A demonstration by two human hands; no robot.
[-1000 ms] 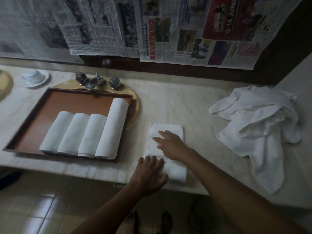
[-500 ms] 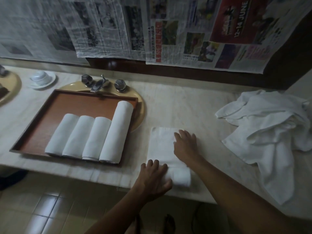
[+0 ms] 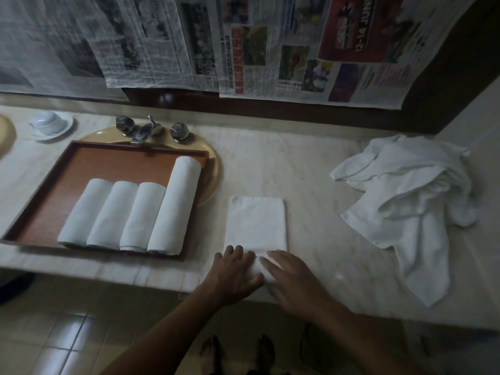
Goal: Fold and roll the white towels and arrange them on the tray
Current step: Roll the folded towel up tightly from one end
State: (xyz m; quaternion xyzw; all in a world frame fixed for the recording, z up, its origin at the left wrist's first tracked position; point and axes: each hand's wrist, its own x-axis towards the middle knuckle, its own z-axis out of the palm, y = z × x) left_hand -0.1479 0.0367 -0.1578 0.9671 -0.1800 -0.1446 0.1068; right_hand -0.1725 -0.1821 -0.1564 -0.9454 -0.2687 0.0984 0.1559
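Note:
A folded white towel (image 3: 257,221) lies as a narrow strip on the marble counter, right of the tray. My left hand (image 3: 234,272) and my right hand (image 3: 290,280) both rest on its near end, fingers spread flat, where the towel bulges slightly. The brown wooden tray (image 3: 54,190) sits over the sink and holds several rolled white towels (image 3: 135,215) side by side, the rightmost one longer. A heap of loose white towels (image 3: 411,201) lies at the right of the counter.
A faucet with two knobs (image 3: 151,128) stands behind the tray. A white cup and saucer (image 3: 50,124) sit at the back left. Newspapers (image 3: 243,41) hang on the wall. The counter's front edge runs just under my hands, with tiled floor below.
My right hand drew back from the towel's middle to its near end, beside my left hand. The left hand stayed at that end.

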